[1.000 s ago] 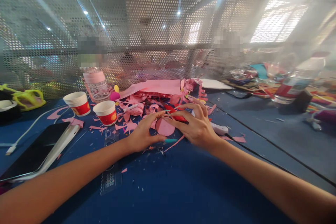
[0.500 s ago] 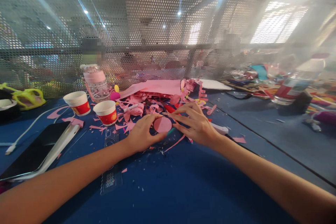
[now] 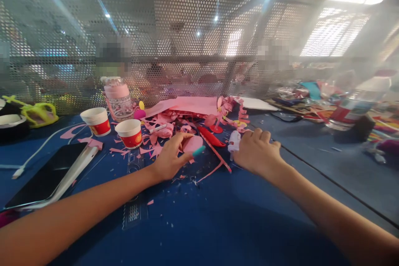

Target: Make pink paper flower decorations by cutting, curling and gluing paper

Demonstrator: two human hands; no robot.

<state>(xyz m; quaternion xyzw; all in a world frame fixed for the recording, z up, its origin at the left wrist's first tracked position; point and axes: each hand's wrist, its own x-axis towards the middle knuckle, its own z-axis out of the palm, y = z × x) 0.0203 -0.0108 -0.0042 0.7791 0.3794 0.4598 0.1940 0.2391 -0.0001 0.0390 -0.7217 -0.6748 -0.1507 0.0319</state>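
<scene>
A flat, round pink disc [image 3: 192,143], cut from smooth paper or foam, is pinched between the thumb and fingers of the left hand [image 3: 170,158], just above the blue table [image 3: 218,220]. The right hand [image 3: 257,151] is closed, knuckles up, around a white plastic tool [image 3: 234,140] whose rounded end shows at the thumb side; a dark cord [image 3: 336,183] is seen running away behind the wrist.

Between the hands, thin curled strips [image 3: 218,160] of pink offcut are scattered, and a glossy red scissors handle [image 3: 210,136] lies among them. Beyond, a heap of pink scraps [image 3: 187,112] and a flat pink sheet are piled. Two small paper cups [image 3: 129,133] with red bands are set to the left, near a clear bottle with a pink lid [image 3: 117,97]. A black phone [image 3: 46,176] with a glossy screen is laid beside a white cable [image 3: 40,147].

The table surface is matt, felt-like and speckled with tiny crumbs. It is backed by a perforated metal screen [image 3: 187,29], through which a bright, hazy workshop is dimly made out. More coloured clutter is spread along the far right.
</scene>
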